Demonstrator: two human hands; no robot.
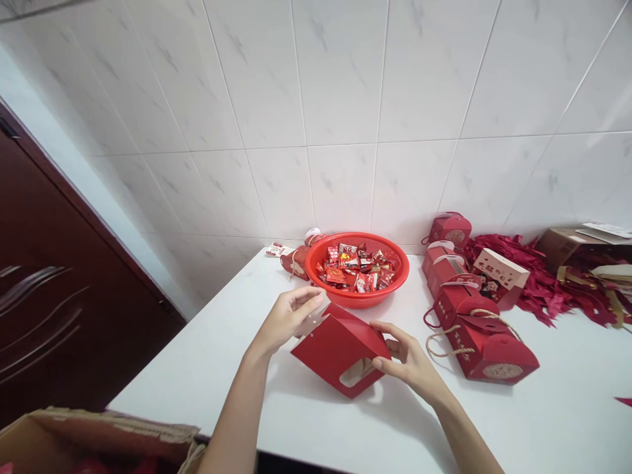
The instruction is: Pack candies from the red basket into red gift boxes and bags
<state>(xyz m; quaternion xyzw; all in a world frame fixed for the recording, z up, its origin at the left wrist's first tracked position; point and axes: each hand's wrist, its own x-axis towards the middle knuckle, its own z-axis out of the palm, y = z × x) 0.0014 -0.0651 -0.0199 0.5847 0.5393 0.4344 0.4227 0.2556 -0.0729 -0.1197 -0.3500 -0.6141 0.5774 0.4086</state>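
A red paper box (pixel 330 349) with an oval cut-out in its side is held tilted just above the white table. My left hand (pixel 293 316) pinches a pale flap at the box's upper left. On the right side of the box, my right hand (pixel 405 355) grips the edge near the cut-out between thumb and fingers. Behind the box stands a red plastic basket (pixel 358 303) filled with small wrapped candies (pixel 353 266).
Several red gift boxes with rope handles (pixel 494 349) stand in a row on the right. Beyond them lie dark red ribbons (pixel 536 283) and a cardboard box (pixel 563 247). An open carton (pixel 113 424) is at the lower left. A tiled wall backs the white table (pixel 197 375).
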